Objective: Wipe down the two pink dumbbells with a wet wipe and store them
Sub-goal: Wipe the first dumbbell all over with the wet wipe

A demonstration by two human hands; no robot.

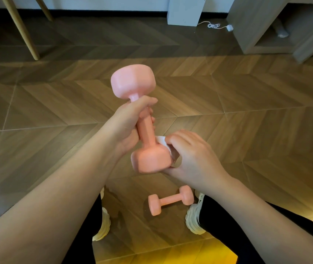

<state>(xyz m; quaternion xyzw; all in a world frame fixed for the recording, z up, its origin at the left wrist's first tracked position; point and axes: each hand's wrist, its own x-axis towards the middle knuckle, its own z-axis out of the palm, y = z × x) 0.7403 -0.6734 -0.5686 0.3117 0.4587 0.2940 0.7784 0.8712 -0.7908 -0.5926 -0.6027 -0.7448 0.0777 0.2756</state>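
Head view: the left hand curls round the handle of a raised pink dumbbell, which is tilted near upright. The right hand presses a pinched white wet wipe against its lower head. The second pink dumbbell lies below on the wood floor, between the person's shoes.

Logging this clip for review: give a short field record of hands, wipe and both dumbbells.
left hand: grips handle of raised pink dumbbell
right hand: holds crumpled white wet wipe against its lower head
second pink dumbbell: lies on wooden chevron floor between white shoes
stage: wiping first dumbbell; neither stored
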